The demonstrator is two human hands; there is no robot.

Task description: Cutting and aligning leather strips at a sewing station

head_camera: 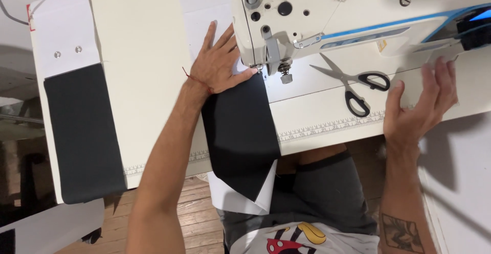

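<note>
My left hand (pixel 219 62) lies flat, fingers spread, on the top end of a dark fabric strip (pixel 240 131) with a white layer under it. That end sits by the presser foot (pixel 285 72) of a white sewing machine (pixel 317 14). The strip hangs over the table's front edge toward my lap. My right hand (pixel 422 106) is open with fingers apart, resting on the table's right front part, holding nothing. Black-handled scissors (pixel 353 85) lie between the machine and my right hand.
A cream sewing table (pixel 143 54) carries a printed ruler along its front edge. A second dark fabric piece (pixel 82 131) lies at the table's left end, under a white piece (pixel 64 34). Wooden floor shows below.
</note>
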